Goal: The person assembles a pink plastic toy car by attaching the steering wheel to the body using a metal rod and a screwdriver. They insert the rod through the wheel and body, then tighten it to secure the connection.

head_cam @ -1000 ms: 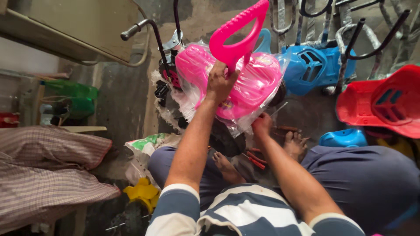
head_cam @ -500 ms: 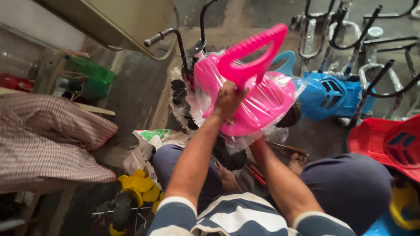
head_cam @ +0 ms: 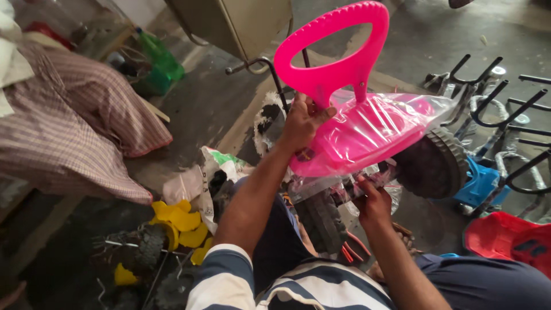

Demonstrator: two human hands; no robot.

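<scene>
Left hand point(head_cam: 301, 123) is clamped on the pink seat point(head_cam: 367, 129) at the base of its loop-shaped backrest, thumb over the top edge, fingers curled under. The seat is wrapped in clear plastic film and held up in the air over my lap, centre of view, tilted with the backrest toward the far side.

Right hand point(head_cam: 373, 201) is under the near edge of the seat, fingers closed around something at the underside. Cannot tell what; film and a dark frame part hide it.

A black wheel point(head_cam: 433, 163) sits just right of the seat, touching or nearly touching its lower edge. A second black wheel point(head_cam: 321, 221) is below, between my knees.

Judgement: I'm at the fitting stage, seating this part on the trike frame. Left steadies, right works the fixing underneath. Next move needs the seat held square while the right hand lines up the mount; loose film could get trapped in the joint.

Around: yellow plastic parts point(head_cam: 181, 221) near left on the floor, red seat point(head_cam: 511, 244) near right, black handlebars point(head_cam: 488, 92) far right, checked cloth point(head_cam: 69, 132) left.
</scene>
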